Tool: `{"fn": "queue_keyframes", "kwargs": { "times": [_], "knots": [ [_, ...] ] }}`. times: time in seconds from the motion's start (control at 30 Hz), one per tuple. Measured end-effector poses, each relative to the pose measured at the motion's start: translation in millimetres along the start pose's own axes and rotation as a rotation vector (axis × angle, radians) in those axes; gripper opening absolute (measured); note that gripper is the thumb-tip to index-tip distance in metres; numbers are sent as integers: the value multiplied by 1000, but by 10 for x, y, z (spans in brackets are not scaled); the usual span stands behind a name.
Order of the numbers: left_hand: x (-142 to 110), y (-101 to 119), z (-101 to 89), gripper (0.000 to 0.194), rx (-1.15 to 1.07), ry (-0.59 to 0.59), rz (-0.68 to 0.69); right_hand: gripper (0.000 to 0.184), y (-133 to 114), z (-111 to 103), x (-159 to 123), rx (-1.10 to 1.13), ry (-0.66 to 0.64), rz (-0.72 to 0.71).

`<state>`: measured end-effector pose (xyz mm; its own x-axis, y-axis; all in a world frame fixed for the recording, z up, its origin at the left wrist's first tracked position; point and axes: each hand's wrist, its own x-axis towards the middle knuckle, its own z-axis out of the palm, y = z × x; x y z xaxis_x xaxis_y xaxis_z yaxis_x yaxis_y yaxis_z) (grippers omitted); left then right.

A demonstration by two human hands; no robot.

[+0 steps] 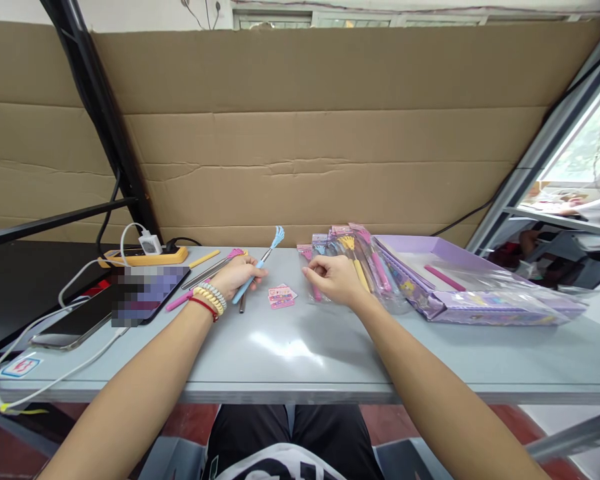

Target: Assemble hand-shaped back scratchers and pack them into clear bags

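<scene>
1. Background: a cardboard panel (300, 133) spans the upper frame behind a pale grey desk (290, 363).
2. Your left hand (237, 275), left of centre, is closed around the blue back scratcher (259, 264).
3. Long axis: the blue back scratcher slants from lower left to upper right, its finger-shaped head uppermost and pointing away from you.
4. Your right hand (334, 277), right of centre, has curled fingers over the left side of the clear packets (353, 260); whether they pinch one cannot be told.
5. Key relation: the blue back scratcher lies left of your right hand, across a gap; small pink cards (282, 297) lie between both hands, slightly nearer you.
6. Right of the packets: a purple box (500, 315).
</scene>
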<state>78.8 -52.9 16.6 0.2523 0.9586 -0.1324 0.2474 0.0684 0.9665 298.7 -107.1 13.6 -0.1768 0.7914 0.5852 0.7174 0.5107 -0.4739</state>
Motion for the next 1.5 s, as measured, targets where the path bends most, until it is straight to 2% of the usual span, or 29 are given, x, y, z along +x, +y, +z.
{"fn": "queue_keyframes", "kwargs": {
  "times": [0.23,0.43,0.53,0.7,0.83,0.97,1.17,1.33,1.43,1.5],
  "knots": [
    [-47,28,10,13,74,-3,-20,22,-24,-20,-9,21,-82,30],
    [-19,14,9,15,124,24,-43,20,-16,-17,-11,21,-96,19],
    [-18,8,5,24,110,0,-40,19,-5,-6,-7,22,-129,37],
    [-61,12,39,37,33,-128,97,20,-3,58,-16,-26,-210,23],
    [-84,23,69,40,26,-139,241,24,-15,113,-33,-28,-254,-30],
    [-96,28,78,42,-3,-210,265,26,-25,109,-36,-20,-271,-40],
    [-65,14,74,44,22,-177,275,21,-15,72,-33,-10,-213,-5],
    [-44,-8,65,42,161,-104,327,22,100,4,7,-3,-118,14],
    [-38,-26,62,41,213,-21,424,21,243,-200,124,-179,42,-33],
    [-33,-32,55,40,197,43,476,18,389,-441,218,-384,107,-33]
  ]
}}
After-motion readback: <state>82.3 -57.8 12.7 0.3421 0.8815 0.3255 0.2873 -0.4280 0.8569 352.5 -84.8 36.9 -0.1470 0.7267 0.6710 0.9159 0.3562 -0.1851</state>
